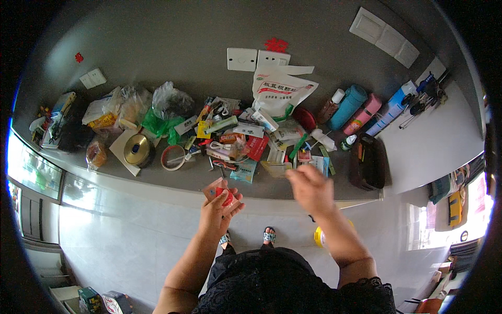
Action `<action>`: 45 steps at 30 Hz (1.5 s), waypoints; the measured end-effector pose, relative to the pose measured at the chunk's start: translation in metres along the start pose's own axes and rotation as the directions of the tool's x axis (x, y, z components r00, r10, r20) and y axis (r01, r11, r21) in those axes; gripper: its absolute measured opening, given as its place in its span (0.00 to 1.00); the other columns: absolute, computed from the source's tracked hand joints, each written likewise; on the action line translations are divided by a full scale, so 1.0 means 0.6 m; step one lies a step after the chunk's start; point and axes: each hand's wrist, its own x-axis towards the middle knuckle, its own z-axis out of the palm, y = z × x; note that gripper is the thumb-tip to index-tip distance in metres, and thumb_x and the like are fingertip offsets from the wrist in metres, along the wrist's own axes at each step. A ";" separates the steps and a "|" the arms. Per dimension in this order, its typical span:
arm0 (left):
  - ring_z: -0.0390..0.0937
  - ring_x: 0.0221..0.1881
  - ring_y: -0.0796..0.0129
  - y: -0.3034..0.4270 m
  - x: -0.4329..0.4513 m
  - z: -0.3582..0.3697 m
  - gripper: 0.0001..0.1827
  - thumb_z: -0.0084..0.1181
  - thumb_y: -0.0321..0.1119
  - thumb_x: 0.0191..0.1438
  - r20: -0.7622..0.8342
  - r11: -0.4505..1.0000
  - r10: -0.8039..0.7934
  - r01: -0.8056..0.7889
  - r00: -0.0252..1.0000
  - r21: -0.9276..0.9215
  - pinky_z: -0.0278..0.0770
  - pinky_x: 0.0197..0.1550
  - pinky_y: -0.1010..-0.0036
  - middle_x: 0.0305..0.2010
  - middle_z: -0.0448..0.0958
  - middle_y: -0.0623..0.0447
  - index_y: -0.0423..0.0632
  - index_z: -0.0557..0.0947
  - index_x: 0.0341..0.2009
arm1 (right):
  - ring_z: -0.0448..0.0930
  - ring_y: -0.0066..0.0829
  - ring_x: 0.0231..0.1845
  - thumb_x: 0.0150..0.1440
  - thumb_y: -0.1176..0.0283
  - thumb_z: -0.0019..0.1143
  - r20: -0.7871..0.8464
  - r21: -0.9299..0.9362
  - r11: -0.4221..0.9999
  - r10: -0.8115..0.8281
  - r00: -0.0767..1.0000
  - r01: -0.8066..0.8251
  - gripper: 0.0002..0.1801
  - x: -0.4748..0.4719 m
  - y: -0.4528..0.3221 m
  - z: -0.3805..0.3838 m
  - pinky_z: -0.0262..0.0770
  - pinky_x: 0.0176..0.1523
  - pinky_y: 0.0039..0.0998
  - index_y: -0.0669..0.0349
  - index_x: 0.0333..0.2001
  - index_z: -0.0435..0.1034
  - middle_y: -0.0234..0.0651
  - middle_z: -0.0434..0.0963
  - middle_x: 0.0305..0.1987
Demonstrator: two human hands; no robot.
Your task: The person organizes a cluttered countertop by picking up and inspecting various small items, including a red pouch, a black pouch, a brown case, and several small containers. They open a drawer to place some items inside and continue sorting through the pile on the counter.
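Between the thumb and fingers of my left hand (221, 204) is a small pinkish packet (226, 198) with a red patch, held in front of the counter edge. My right hand (311, 188), blurred, is over the counter's front edge beside a yellowish clear packet (275, 169); whether its fingers grip that packet is unclear. Behind the hands lies a pile of small goods: a light blue sachet (244, 171), a red packet (257, 147), a white coiled cable (220, 146) and a green-capped item. A white printed bag (283, 89) leans on the wall.
Left on the counter (270, 191) are a tape roll (173, 157), a round gold-topped tin (137, 150) and plastic bags (172, 101). To the right stand a dark basket (367, 163), a blue bottle (349, 105) and a pink bottle (362, 114). A yellow container (319, 236) is on the floor.
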 end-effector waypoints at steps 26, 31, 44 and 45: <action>0.74 0.46 0.52 -0.021 0.013 0.044 0.20 0.53 0.30 0.54 -0.008 0.991 -0.119 0.119 0.993 0.059 0.77 0.45 0.54 0.45 0.73 0.45 0.46 0.67 0.52 | 0.74 0.44 0.38 0.42 0.60 0.58 0.128 -0.257 0.882 0.435 0.891 -0.394 0.14 -0.050 0.086 0.116 0.73 0.39 0.41 0.59 0.26 0.70 0.43 0.73 0.34; 0.74 0.45 0.52 -0.023 0.011 0.042 0.21 0.53 0.30 0.53 0.000 0.992 -0.112 0.112 0.994 0.059 0.77 0.45 0.55 0.44 0.73 0.45 0.46 0.67 0.52 | 0.75 0.32 0.20 0.48 0.65 0.56 0.109 0.072 0.787 0.605 0.789 -0.613 0.12 -0.061 0.101 0.084 0.69 0.26 0.32 0.63 0.31 0.75 0.39 0.77 0.26; 0.74 0.38 0.71 -0.037 0.044 0.165 0.16 0.61 0.22 0.46 0.246 0.939 0.191 -0.250 0.950 0.236 0.76 0.40 0.74 0.37 0.75 0.56 0.43 0.74 0.41 | 0.70 0.13 0.29 0.54 0.68 0.57 0.463 0.798 0.107 0.521 0.717 -0.593 0.14 -0.002 -0.006 0.004 0.65 0.32 0.18 0.67 0.41 0.73 0.26 0.75 0.31; 0.73 0.37 0.74 -0.032 0.039 0.178 0.18 0.62 0.21 0.45 0.263 0.922 0.240 -0.305 0.934 0.240 0.74 0.40 0.77 0.37 0.74 0.57 0.44 0.74 0.42 | 0.68 0.12 0.30 0.55 0.69 0.56 0.431 0.810 0.146 0.508 0.745 -0.568 0.13 0.009 -0.012 -0.007 0.63 0.33 0.16 0.67 0.40 0.73 0.25 0.74 0.32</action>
